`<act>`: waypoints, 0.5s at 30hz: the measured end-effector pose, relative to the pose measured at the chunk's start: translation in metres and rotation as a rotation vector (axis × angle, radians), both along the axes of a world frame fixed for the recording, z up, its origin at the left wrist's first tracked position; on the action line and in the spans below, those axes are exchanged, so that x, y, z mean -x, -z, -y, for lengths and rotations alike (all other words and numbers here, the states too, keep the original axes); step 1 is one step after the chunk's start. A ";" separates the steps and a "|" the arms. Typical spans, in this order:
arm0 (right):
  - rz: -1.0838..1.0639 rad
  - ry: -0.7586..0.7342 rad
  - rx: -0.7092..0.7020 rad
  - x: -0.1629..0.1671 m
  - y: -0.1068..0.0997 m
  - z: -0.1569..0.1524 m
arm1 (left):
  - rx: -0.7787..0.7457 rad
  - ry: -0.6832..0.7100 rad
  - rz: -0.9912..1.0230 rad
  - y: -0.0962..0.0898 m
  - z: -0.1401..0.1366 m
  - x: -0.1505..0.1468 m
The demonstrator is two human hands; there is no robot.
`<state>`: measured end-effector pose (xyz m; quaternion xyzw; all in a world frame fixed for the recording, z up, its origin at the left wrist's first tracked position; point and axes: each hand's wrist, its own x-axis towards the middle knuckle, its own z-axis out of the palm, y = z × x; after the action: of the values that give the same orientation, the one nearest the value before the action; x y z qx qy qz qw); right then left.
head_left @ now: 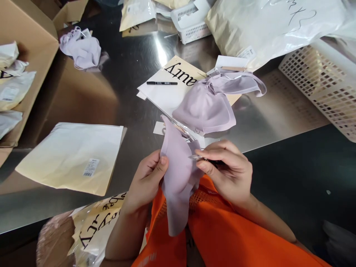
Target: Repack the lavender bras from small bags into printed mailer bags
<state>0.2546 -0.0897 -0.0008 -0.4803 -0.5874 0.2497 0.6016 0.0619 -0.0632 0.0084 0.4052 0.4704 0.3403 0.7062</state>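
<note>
A lilac bra [178, 163] hangs in front of me over the table's near edge. My left hand [150, 176] pinches its left side between thumb and fingers. In my right hand [229, 168] is a small pointed metal tool [195, 157], dark toward the palm, its tip against the bra's fabric. The tool's exact kind is hard to make out. Just beyond lies another lilac bra [207, 104], resting partly on a flat printed bag [178, 70]. A black marker pen [162, 83] lies across that bag.
At left lie a zip bag with a label [75, 155] and a bundled lilac garment [82, 50], near a cardboard box [36, 48] of packed bags. White baskets [194, 31] and a large filled plastic bag [272, 29] stand at the back and right. More printed bags [97, 222] are below left.
</note>
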 end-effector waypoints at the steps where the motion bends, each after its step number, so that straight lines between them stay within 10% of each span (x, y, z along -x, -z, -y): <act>1: -0.001 0.022 0.008 -0.001 0.001 0.000 | -0.004 -0.002 -0.004 0.001 0.000 0.001; 15: 0.012 -0.011 0.016 0.000 0.002 0.000 | 0.070 -0.185 -0.029 -0.006 -0.001 -0.003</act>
<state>0.2550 -0.0893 -0.0025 -0.4834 -0.5918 0.2546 0.5928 0.0644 -0.0627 0.0146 0.3400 0.5275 0.3817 0.6786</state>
